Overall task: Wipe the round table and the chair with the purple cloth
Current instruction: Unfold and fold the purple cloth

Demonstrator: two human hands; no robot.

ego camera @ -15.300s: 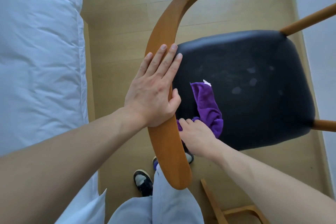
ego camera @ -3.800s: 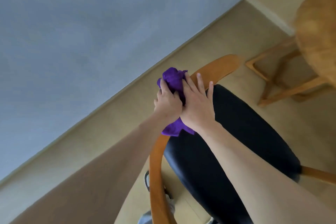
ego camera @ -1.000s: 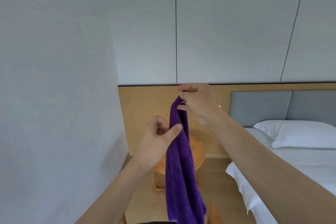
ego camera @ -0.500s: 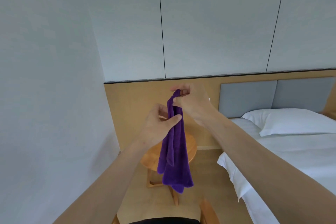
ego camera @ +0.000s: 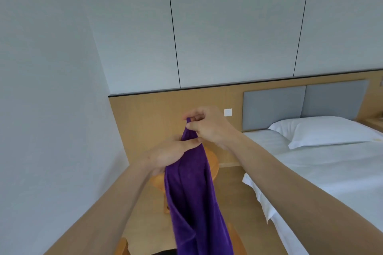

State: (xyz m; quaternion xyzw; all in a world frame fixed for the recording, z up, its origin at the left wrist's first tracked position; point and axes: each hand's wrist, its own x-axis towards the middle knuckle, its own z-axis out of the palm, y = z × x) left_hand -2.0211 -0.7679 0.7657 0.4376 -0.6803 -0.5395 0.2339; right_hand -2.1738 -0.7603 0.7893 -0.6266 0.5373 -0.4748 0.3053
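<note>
Lengthened, purple cloth [ego camera: 192, 192] hangs between hands [ego camera: 187, 135].

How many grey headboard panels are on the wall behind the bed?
2. One panel is nearer the wall switch; the other panel adjoins it on the right, above the pillow. None looks hidden.

cloth [ego camera: 194, 203] before table [ego camera: 213, 163], bed [ego camera: 323, 172] right
</note>
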